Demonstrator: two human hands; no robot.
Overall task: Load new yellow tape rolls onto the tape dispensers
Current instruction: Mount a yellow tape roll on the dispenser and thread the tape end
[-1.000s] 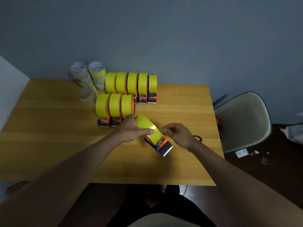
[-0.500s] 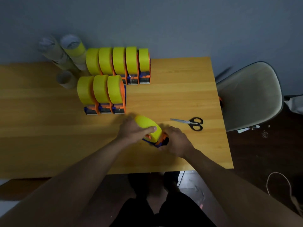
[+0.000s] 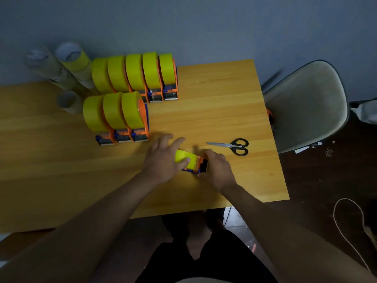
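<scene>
Yellow roll sits in an orange-and-blue dispenser low on the worktop, at about 6 o'clock of the loaded rows. The left hand lies over the roll, thumb pressed on its face and fingers spread loosely past it, its grip more resting than clamped. The right hand curls round the dispenser's blade end; the fingers hide the blade, so I cannot tell whether tape is threaded there.

The risk, as I judge it: with so light a hold on the roll, a tug at the blade end could slide or tip the dispenser, or let the tape end stick crooked. Fingertips so close to the cutter could also catch on it.

The roll looks full, glossy and smooth-edged.

Scissors lie at 2 o'clock of the hands. Farther off, three loaded dispensers stand at 11 o'clock, five more behind them.
</scene>
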